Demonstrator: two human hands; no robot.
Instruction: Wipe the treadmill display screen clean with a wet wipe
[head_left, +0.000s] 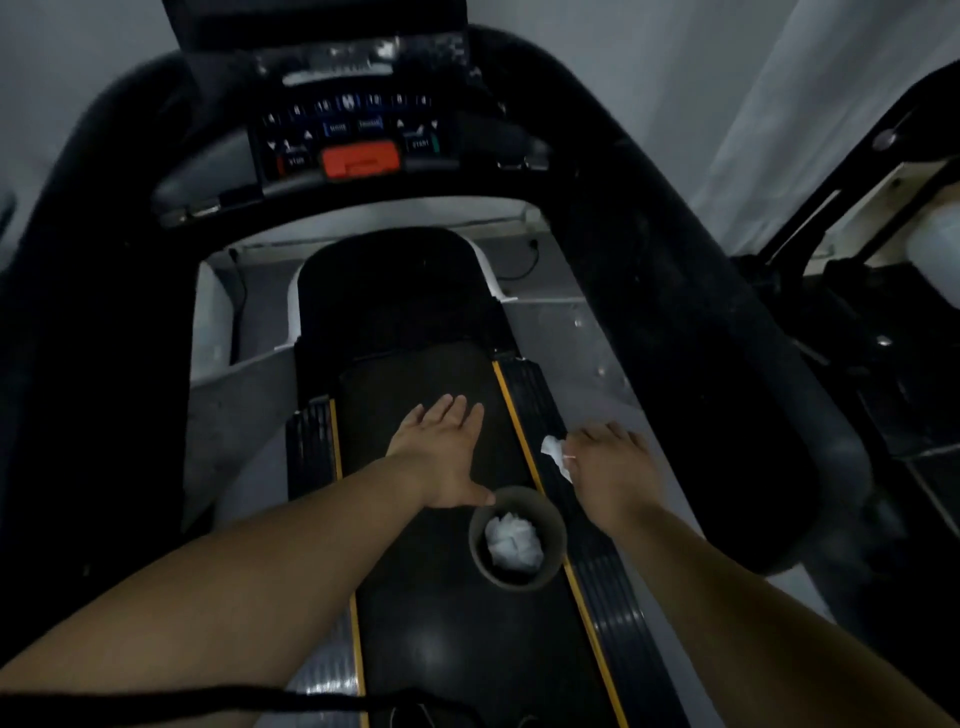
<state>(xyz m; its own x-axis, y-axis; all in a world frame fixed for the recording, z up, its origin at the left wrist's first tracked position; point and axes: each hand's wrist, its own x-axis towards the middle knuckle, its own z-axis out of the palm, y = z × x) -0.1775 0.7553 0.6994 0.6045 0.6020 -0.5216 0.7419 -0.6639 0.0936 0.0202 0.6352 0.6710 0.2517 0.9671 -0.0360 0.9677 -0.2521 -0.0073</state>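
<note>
White and crumpled, the wet wipe (557, 457) sits pinched in the fingers of the right hand (613, 467), over the treadmill's right side rail (597, 561). The left hand (441, 452) hovers flat and spread, palm down, above the black belt (415, 379). Near both hands a round bin (517, 538) holds wadded tissue; the display screen (358, 57) is blurred, far above
</note>
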